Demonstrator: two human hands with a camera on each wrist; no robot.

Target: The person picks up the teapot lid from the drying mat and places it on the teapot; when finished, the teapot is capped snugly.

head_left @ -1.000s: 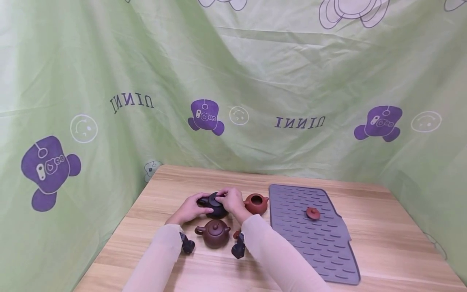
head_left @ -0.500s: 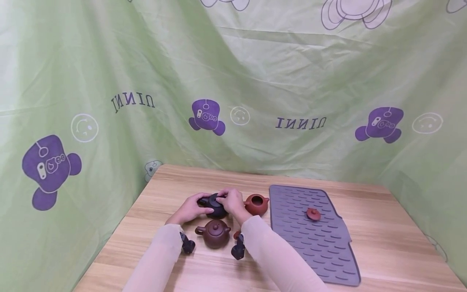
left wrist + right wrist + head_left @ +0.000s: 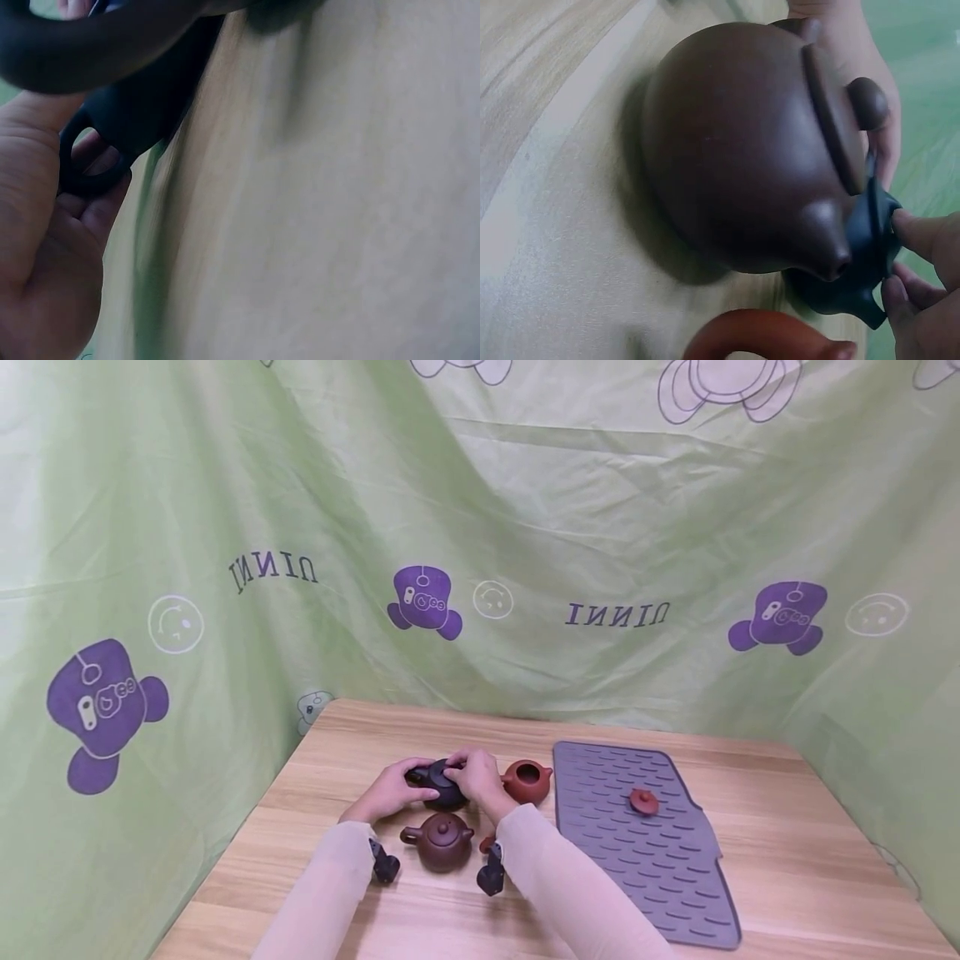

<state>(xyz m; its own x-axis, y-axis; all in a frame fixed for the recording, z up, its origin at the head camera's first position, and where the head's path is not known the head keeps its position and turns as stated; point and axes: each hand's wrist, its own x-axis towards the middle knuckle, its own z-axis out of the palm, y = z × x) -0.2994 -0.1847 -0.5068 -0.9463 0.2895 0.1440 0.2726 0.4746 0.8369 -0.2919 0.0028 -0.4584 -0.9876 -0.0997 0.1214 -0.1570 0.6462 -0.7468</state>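
A black teapot stands at the table's middle left between both hands. My left hand holds it from its handle side; in the left wrist view the fingers lie around the black handle. My right hand pinches at the black lid, fingertips at its top and near the spout. Nearer to me sits a brown teapot, lid on. Right of the right hand, a red teapot stands without a lid. The black pot's far side is hidden by the hands.
A grey ridged mat lies to the right, with a small red lid on it. Beside the brown pot is an orange-red curved handle, mostly hidden by the right forearm in the head view. A green printed cloth hangs behind the wooden table.
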